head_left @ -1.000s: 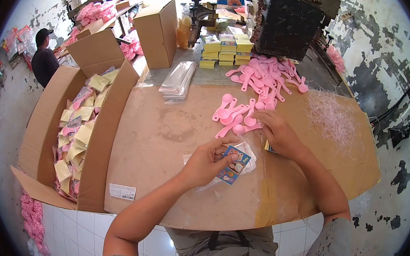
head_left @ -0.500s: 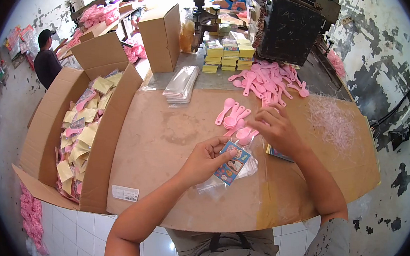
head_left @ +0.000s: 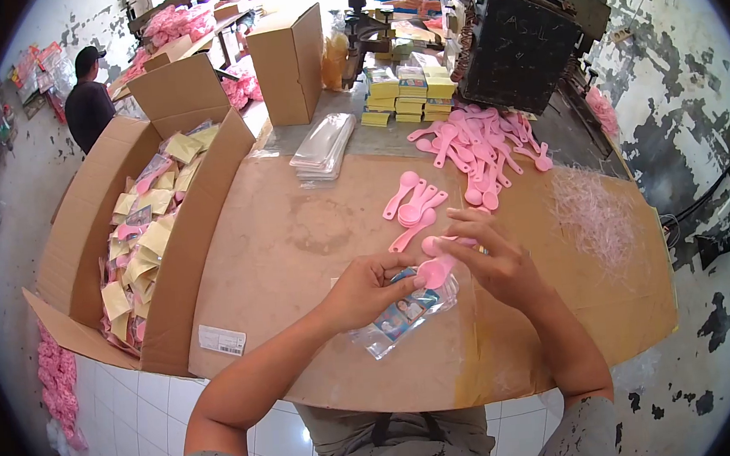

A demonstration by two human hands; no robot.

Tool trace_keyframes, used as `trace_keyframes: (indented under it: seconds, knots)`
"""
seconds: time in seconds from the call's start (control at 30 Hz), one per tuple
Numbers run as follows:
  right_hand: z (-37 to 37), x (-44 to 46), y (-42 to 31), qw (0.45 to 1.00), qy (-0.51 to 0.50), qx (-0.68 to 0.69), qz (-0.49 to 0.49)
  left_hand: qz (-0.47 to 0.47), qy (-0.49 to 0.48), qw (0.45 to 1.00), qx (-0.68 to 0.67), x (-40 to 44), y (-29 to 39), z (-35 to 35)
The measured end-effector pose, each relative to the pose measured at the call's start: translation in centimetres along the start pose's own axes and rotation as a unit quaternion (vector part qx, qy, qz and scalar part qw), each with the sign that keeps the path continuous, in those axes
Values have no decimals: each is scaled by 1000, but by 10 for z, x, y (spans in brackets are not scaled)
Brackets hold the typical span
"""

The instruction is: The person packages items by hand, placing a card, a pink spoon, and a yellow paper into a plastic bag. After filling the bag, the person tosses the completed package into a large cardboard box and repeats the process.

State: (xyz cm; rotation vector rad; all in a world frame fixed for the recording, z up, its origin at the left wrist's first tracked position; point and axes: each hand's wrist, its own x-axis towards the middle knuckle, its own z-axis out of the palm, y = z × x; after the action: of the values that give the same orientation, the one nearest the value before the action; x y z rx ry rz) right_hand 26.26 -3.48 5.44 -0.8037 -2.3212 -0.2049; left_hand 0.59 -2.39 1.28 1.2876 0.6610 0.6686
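My left hand point(head_left: 370, 291) pinches the bowl end of a pink spoon point(head_left: 434, 272) between thumb and fingers. Below it a blue printed card point(head_left: 406, 312) lies in or under clear plastic on the cardboard. My right hand point(head_left: 498, 260) has its fingers closed on a second pink piece point(head_left: 462, 243), just right of the first. Several loose pink spoons point(head_left: 414, 203) lie just beyond my hands, and a larger heap of pink spoons point(head_left: 483, 146) sits farther back.
An open carton point(head_left: 157, 309) of packed bags stands at left. Clear bags point(head_left: 323, 150) are stacked at the back, near card stacks point(head_left: 410, 91) and a dark machine point(head_left: 518, 44). Plastic shreds point(head_left: 596, 218) lie at right. A person point(head_left: 89, 104) stands beyond the carton.
My right hand has brought pink spoons to my left hand, which now grips one. The card sits lower, out of my left thumb's pinch. Fewer spoons lie in the near group.
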Motion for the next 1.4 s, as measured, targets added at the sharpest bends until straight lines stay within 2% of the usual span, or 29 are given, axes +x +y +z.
trace_keyframes:
  seconds: [0.07, 0.17, 0.2, 0.27, 0.33, 0.4, 0.43, 0.53, 0.57, 0.63, 0.67, 0.73, 0.77, 0.83, 0.87, 0.9, 1.03, 1.13, 1.23, 1.3, 1.33, 1.4]
  knots:
    - [2, 1, -13, 996, -11, 81, 36, -10, -17, 999, 35, 0, -2, -1]
    - [5, 5, -30, 967, -31, 243, 68, 72, -36, 997, 13, 5, -9, 2]
    - [5, 6, -34, 949, -37, 304, 75, 72, -42, 996, -6, 4, -8, 2]
    - [1, 8, -38, 870, -43, 463, 163, 72, -55, 995, -42, 0, -2, 2]
    - [0, 7, -35, 840, -25, 509, 189, 19, -86, 994, -62, -3, 4, -3]
    - [-4, 13, -21, 880, 13, 449, 153, -3, -112, 991, -75, -4, 6, -5]
    - [-18, 23, -28, 925, -34, 355, 132, 0, -124, 989, -77, -4, 6, -5]
    - [-18, 23, -23, 904, -119, 405, 69, 13, -155, 982, -111, -6, 6, -4]
    - [-21, 25, -24, 897, -99, 423, 80, 16, -165, 978, -127, -7, 6, -2]
    - [-34, 34, -29, 880, -61, 460, 100, 108, -77, 987, -89, -9, 10, 9]
    - [-43, 40, -33, 918, -75, 381, 86, 154, -32, 985, -70, -9, 12, 13]
    - [-63, 51, -43, 969, -100, 216, 57, 242, -11, 968, 70, -10, 10, 7]
    - [-68, 54, -48, 969, -93, 204, 102, 283, 1, 949, 139, -10, 9, 5]
    - [-73, 58, -55, 963, -79, 177, 189, 279, -21, 949, 141, -20, 18, 11]
    - [-72, 58, -57, 960, -75, 181, 202, 278, -32, 949, 143, -24, 22, 14]
    - [-69, 59, -60, 956, -71, 185, 216, 325, -21, 929, 176, -22, 23, 18]
    - [-60, 56, -65, 929, -79, 221, 286, 292, 6, 942, 164, -21, 19, 25]
    - [-55, 51, -58, 937, -75, 203, 273, 237, 11, 963, 126, -22, 19, 22]
    - [-33, 49, -51, 973, 134, 59, 178, 220, 37, 972, 70, -20, 14, 24]
    - [-33, 50, -51, 995, 76, -33, 60, 214, 29, 975, 60, -20, 15, 24]
    - [-33, 49, -51, 996, 46, -79, 1, 209, 38, 972, 102, -22, 17, 23]
    - [-23, 49, -58, 994, 34, -103, -9, 195, 52, 961, 187, -27, 21, 22]
